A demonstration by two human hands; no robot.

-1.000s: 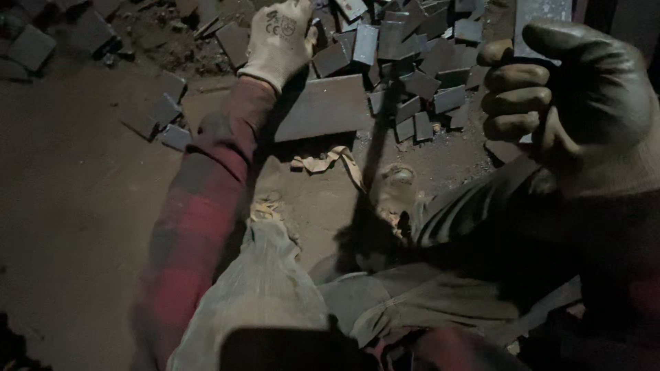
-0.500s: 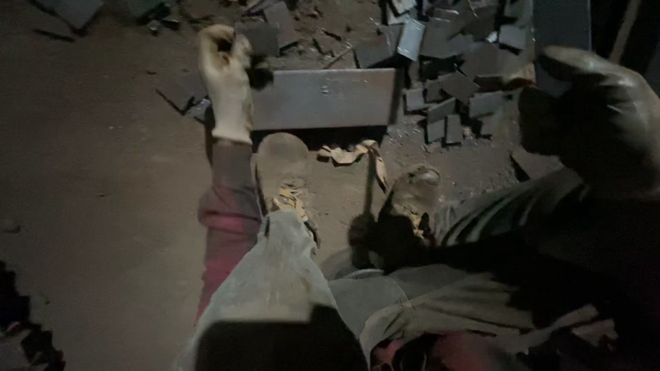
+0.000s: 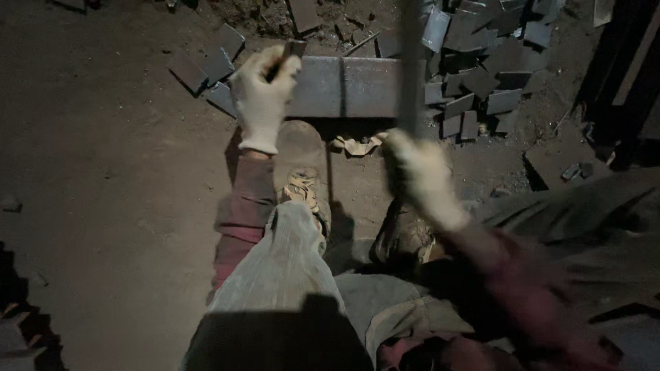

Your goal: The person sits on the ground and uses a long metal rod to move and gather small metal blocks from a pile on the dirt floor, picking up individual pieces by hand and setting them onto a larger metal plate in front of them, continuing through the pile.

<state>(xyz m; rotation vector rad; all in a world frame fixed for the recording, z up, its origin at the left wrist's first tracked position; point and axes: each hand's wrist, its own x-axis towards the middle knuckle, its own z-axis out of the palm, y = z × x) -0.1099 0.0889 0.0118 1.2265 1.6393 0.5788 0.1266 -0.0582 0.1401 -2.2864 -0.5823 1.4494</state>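
Right hand [image 3: 419, 175] dropped, blurred; left hand [image 3: 263, 96] grips small dark piece [image 3: 289, 53].

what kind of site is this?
Probably a rough, dimly lit metalworking yard with a bare dirt floor. A long grey steel block lies on the ground, a heap of flat grey metal offcuts is scattered beside it, and both white-gloved hands, left hand and right hand, grip tools.

Pale gloves [image 3: 262, 96], red plaid sleeves [image 3: 242, 206], worn boots [image 3: 302, 168]
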